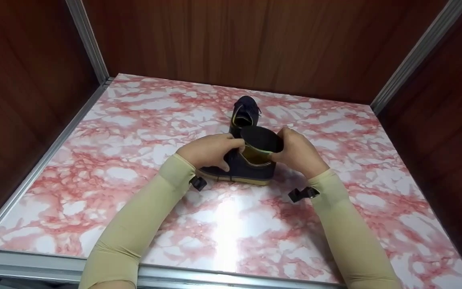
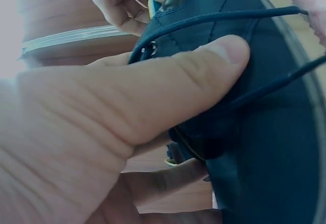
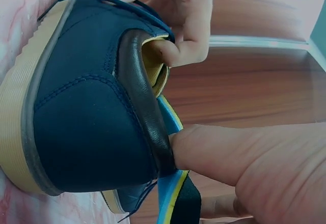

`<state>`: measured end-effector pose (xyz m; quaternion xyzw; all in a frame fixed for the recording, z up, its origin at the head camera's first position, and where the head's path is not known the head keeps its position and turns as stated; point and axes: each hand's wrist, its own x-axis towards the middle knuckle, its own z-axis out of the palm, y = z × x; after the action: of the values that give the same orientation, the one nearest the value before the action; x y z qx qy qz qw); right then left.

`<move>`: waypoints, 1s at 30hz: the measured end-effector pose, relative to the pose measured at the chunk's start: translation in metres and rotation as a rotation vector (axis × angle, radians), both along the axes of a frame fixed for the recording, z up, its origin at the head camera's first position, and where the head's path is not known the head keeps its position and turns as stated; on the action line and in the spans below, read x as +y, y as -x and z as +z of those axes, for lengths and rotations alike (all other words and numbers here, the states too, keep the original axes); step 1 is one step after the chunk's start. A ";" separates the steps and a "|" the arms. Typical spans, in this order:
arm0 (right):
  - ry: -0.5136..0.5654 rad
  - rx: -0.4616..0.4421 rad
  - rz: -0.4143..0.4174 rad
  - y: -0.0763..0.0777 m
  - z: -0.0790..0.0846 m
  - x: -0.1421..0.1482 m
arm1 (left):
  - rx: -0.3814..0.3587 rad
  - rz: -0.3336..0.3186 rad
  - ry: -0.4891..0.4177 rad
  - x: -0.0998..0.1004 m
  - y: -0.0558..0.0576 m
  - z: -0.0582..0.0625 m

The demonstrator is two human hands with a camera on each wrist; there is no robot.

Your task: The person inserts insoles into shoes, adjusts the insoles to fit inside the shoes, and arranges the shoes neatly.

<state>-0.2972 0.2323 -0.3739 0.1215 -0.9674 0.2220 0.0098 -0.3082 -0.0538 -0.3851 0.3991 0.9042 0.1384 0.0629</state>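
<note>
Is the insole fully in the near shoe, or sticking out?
Sticking out: the insole rises up out of the near shoe, its edge pinched by the right hand. Its lower end is hidden.

In the head view, beyond the near shoe [image 1: 253, 170], the heel of the far shoe [image 1: 247, 105] is hiding partly behind the insole [image 1: 260, 138] and left hand [image 1: 211, 150], which is also covering much of the lacing [image 2: 229, 16] on the near shoe's front. At the near shoe's heel, the insole is running past the right wrist view's bottom edge.
</note>
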 end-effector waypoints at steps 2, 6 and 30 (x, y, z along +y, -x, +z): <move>0.000 0.005 -0.002 0.000 0.000 0.000 | 0.018 -0.002 -0.006 0.000 0.001 -0.002; -0.005 -0.007 -0.004 0.001 0.000 0.000 | 0.040 -0.002 -0.012 0.000 0.003 -0.006; -0.059 0.039 0.053 -0.016 0.034 0.022 | 0.133 0.007 -0.002 0.002 0.001 -0.008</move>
<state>-0.2812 0.2544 -0.3395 0.1514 -0.9696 0.1910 0.0192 -0.3097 -0.0513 -0.3928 0.4044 0.9076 0.1126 0.0017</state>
